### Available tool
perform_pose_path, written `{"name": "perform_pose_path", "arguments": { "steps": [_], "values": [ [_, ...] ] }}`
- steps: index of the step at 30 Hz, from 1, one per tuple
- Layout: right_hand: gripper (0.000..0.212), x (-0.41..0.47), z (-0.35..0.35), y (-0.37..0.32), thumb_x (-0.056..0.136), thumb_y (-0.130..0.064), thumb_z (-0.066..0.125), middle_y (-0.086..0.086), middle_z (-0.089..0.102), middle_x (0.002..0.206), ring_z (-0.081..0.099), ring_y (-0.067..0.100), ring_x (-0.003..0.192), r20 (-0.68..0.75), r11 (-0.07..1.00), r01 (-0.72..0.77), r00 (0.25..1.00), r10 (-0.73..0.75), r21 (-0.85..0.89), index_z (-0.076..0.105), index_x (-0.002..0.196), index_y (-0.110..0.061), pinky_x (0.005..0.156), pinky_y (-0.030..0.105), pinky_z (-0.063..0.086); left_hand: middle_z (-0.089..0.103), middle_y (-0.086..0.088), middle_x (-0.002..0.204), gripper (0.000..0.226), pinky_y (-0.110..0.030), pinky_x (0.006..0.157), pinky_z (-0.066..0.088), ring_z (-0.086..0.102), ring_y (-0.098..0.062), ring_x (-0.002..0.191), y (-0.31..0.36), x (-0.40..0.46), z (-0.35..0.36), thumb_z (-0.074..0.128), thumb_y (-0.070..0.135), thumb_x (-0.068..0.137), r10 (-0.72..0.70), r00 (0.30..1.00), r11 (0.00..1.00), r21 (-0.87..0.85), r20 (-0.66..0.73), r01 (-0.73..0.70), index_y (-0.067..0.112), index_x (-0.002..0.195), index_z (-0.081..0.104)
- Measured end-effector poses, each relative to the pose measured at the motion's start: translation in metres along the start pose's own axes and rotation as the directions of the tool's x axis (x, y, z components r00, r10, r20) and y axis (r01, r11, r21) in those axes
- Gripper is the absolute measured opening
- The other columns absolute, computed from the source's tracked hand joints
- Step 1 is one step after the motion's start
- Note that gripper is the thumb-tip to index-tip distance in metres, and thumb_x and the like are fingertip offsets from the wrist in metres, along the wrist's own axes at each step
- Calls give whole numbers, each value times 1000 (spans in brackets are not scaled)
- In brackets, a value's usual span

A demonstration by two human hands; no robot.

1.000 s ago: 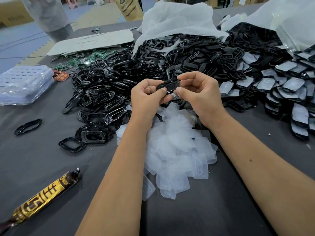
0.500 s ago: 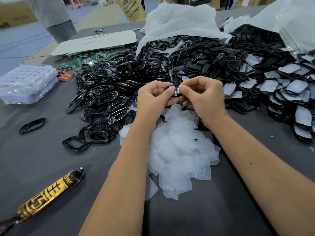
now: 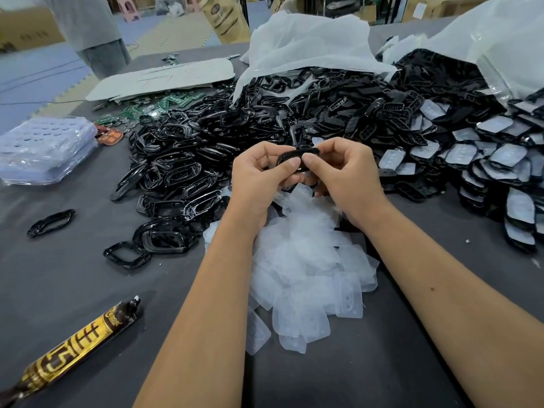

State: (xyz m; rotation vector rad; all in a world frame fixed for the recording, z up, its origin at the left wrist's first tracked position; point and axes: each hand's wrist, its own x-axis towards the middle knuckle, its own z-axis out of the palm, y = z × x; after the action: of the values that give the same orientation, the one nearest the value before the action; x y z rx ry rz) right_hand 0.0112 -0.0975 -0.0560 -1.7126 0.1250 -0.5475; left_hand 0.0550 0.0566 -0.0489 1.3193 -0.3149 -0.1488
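Left grip (image 3: 259,178) and right grip (image 3: 344,175) both pinch one black shell (image 3: 290,156); a white bag (image 3: 309,45) spills black parts (image 3: 338,101) onto the worktop (image 3: 73,275).

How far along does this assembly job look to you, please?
Done: a spread of pad-fitted shells lies at the right. In hand: the left hand and right hand pinch one black shell together. Left: a big heap of black frames and a pile of clear pads remain.

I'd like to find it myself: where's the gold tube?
Start at the grey table, near left corner, left of the white pad heap. The tube lies alone there: gold-and-brown patterned, dark-capped, unlike the black frames beyond it.
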Motion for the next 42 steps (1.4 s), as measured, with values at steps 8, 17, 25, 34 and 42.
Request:
{"name": "perform_pose_path", "arguments": {
  "steps": [8, 17, 25, 34, 42],
  "values": [
    [13, -2, 3, 1, 91, -18, 79, 6, 72, 72, 67, 18, 54, -28, 998, 53, 998, -54, -44, 68, 90, -11, 45, 29, 53, 75, -12, 82, 15, -21, 62, 57, 72, -19, 62, 1, 0, 1, 67, -11, 92, 1, 1000, 1000, 5, -3, -1, 3, 97, 72],
    [13, -5, 2, -4, 92, -5, 77, 7, 74, 69, 73, 22, 56, 23, 999, 7, 1000, -8, 38, 65, 92, -2, 48, 31, 58, 73, -12, 78, 17, -21, 55, 54, 68, -16, 54, 1, 0, 0, 71, -10, 88, 0, 1000, 998, 56, -18, 1, 7, 87, 72],
    [25, -14, 14, -9, 90, -21, 80, 0, 71, 74, 68, 13, 56, -70, 930, 177, 975, -210, -323, 63, 104, -8, 58, 34, 58, 71, -10, 74, 21, -26, 57, 57, 67, -19, 53, 4, 3, -4, 73, -11, 87, 96, 985, 994, 74, -143, -87, 9, 84, 73],
    [22, -19, 24, -11, 82, -43, 85, -6, 66, 85, 62, 14, 82, 375, 740, 343, 918, -132, -578, 74, 83, -23, 76, 39, 53, 51, -18, 97, 15, -18, 54, 51, 68, -23, 59, 15, 10, -24, 70, -10, 90, 109, 894, 979, -111, -434, -174, 5, 88, 68],
    [12, -14, 7, -10, 97, -10, 69, 6, 69, 73, 49, 8, 55, 186, 995, 93, 979, -86, -28, 68, 86, -7, 54, 22, 41, 52, -17, 96, 16, -19, 55, 53, 67, -21, 57, 13, 11, -21, 69, -11, 91, 60, 900, 983, -132, -432, -129, 5, 88, 68]
  ]
}}
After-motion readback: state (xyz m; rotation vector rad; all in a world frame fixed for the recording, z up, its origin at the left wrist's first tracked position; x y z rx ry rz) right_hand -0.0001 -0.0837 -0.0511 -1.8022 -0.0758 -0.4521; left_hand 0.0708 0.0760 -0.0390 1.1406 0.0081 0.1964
